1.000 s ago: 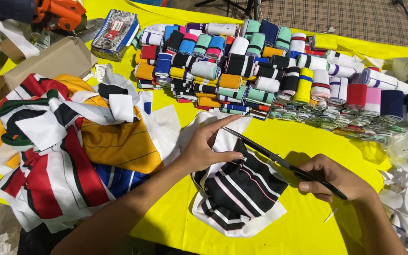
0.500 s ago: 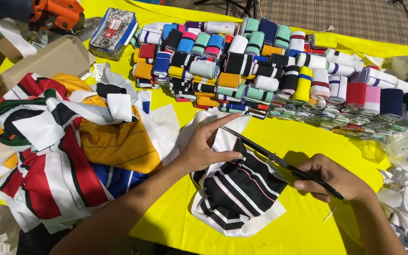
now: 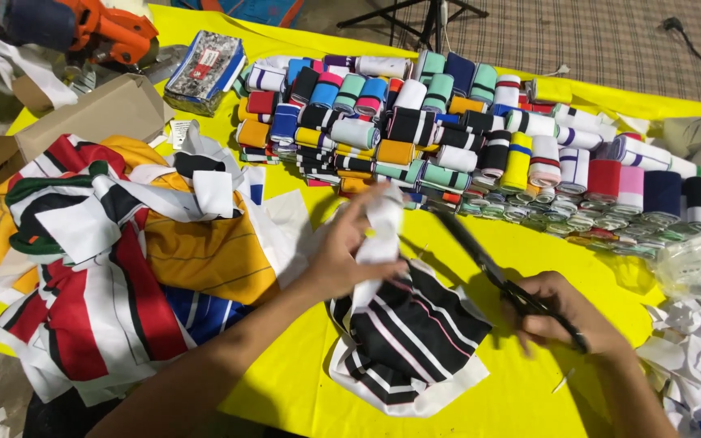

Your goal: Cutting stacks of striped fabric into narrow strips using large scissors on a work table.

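Above the striped black cloth (image 3: 415,332), the left hand (image 3: 342,259) pinches a white strip (image 3: 383,223) upright; the right hand (image 3: 561,312) grips seemingly open scissors (image 3: 496,272), blades angled toward it.

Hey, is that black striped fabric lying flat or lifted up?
Partly lifted. The left hand pulls a white strip upward, while the black striped fabric rests on the yellow table.

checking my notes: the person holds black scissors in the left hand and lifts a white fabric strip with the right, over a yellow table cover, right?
Not quite: the hands are swapped. The head view shows the black scissors in the right hand, while the left hand lifts the white fabric strip. The yellow table cover is correct.
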